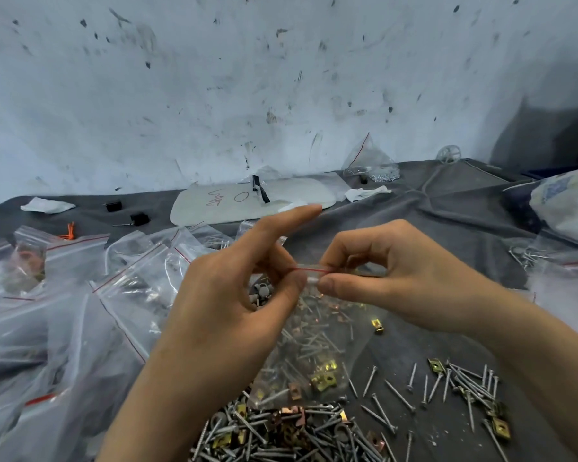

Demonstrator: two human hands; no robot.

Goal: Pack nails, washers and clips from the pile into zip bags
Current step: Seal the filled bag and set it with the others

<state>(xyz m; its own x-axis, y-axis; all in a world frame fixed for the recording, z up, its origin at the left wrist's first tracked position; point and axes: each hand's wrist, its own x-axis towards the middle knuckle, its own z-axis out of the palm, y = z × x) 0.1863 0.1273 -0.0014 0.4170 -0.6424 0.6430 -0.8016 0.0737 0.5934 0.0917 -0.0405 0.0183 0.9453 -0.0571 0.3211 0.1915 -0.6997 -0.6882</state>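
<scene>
1. A pale, scuffed wall (214, 95) with dark flecks rises behind a surface covered in wrinkled grey cloth (447, 235).
2. Both hands are raised over the middle of the cloth, holding one clear zip bag (314, 345) by its top edge, where a red zip strip (311, 269) runs between them.
3. The left hand (234, 295) pinches the strip's left end between the thumb and curled fingers, with the index finger sticking out straight above.
4. The right hand (391, 281) pinches the strip's right end, thumb below and bent fingers above. The two thumbs are nearly tip to tip.
5. The bag hangs down from that grip. Nails and brass-coloured clips show through it, gathered towards its lower end.
6. Small grey round pieces sit just under the left fingers. I cannot tell whether they are inside the bag or behind it.
7. The pile (281, 435) of nails, clips and washers lies at the near edge, directly below the bag.
8. Loose nails (464, 385) and a few clips are scattered to its right, and a single brass clip (377, 325) lies apart, below the right hand.
9. A heap of filled zip bags (80, 295) covers the left side.
10. Farther back lie a white board (254, 201) with red marks, a crumpled tissue (45, 205), and — against the wall — an upright bag (371, 161) of small silvery parts.
</scene>
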